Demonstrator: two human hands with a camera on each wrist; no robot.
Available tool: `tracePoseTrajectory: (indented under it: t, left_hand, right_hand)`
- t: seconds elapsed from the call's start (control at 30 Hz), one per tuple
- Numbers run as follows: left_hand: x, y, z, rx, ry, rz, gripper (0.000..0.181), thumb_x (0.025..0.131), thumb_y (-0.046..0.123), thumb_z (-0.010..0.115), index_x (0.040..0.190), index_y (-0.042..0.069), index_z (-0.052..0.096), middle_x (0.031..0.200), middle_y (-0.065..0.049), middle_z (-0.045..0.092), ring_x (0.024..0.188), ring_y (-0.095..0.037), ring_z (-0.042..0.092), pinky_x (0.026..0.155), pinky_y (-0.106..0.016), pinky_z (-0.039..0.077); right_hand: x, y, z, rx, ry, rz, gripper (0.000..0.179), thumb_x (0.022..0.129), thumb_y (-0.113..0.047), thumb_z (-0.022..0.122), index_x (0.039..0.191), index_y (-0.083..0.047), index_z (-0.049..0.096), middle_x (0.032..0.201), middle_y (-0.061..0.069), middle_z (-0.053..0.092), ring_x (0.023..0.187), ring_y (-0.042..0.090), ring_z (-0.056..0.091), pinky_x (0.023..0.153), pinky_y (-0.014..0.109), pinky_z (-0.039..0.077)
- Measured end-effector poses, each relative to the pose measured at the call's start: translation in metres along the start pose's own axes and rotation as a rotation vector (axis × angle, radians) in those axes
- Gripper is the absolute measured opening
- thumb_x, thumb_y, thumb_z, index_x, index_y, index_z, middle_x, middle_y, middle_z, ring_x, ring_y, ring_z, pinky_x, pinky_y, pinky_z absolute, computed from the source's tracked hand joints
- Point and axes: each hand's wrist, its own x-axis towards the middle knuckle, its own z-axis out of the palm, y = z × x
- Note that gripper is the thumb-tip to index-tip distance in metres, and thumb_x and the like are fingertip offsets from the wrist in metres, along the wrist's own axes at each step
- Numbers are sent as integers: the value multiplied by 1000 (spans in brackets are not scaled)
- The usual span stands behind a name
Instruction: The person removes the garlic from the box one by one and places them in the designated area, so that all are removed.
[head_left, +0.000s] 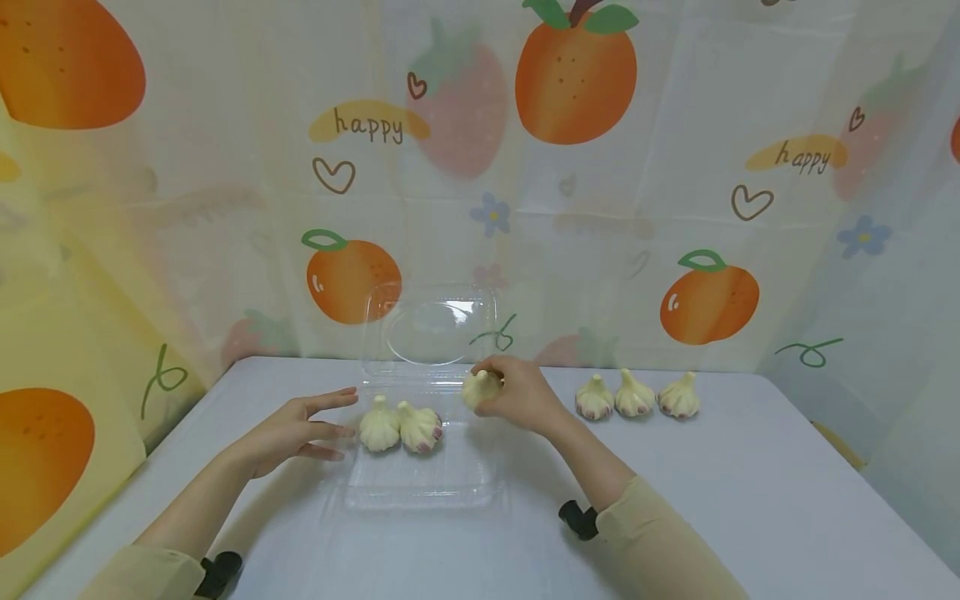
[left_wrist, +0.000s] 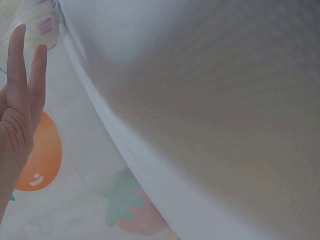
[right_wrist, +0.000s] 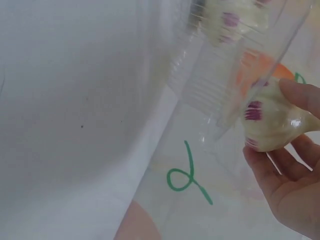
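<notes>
A clear plastic clamshell box (head_left: 420, 497) lies open on the table, its lid (head_left: 427, 329) raised at the back. Two garlic bulbs (head_left: 379, 427) sit side by side in its left half. Between thumb and fingers, my right hand (head_left: 521, 393) pinches another garlic bulb (right_wrist: 272, 117) over the box's back right part; purple patches mark its side in the right wrist view. My left hand (head_left: 296, 433) is at the box's left edge, fingers spread and pointing toward the bulbs, holding nothing. In the left wrist view two of its fingers (left_wrist: 17, 65) stand straight.
Three more garlic bulbs (head_left: 634, 394) stand in a row at the table's back right. The white table (head_left: 675, 500) ends at a hanging cloth (head_left: 585, 275) printed with oranges and strawberries. Each wrist carries a black camera mount (head_left: 579, 520).
</notes>
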Motion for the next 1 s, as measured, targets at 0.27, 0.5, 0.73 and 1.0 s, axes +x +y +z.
tracePoseTrajectory:
  t: [0.27,0.5,0.73,1.0]
  left_hand:
    - [0,2,1,2,1,-4,73,92,16,68,153,-1,30,168,-13,11,145,-44,32,90,-39,63]
    - [-1,2,0,-4,-2,-6,74,93,16,67,154,0,29,168,-12,10,146,-44,30,90,-39,63]
    - [0,3,0,1,-4,-2,74,93,17,68,154,0,30,168,-12,10,144,-44,32,90,-38,63]
    - [0,1,0,2,-1,-10,73,93,17,68,153,0,30,168,-12,10,144,-42,33,90,-37,63]
  right_hand:
    - [1,7,-10,52,4,44,49,71,-10,83,118,-13,70,118,5,71,109,24,62,85,31,58]
    - [-1,14,-21,94,-3,47,52,71,-11,82,121,-10,68,121,7,70,110,25,63,82,30,59]
    - [-5,22,-32,116,-7,34,47,71,-10,82,117,-10,69,115,8,71,106,26,65,79,28,59]
    - [-9,29,-52,66,-18,87,45,72,-19,84,115,-21,70,123,4,69,115,28,64,84,33,59]
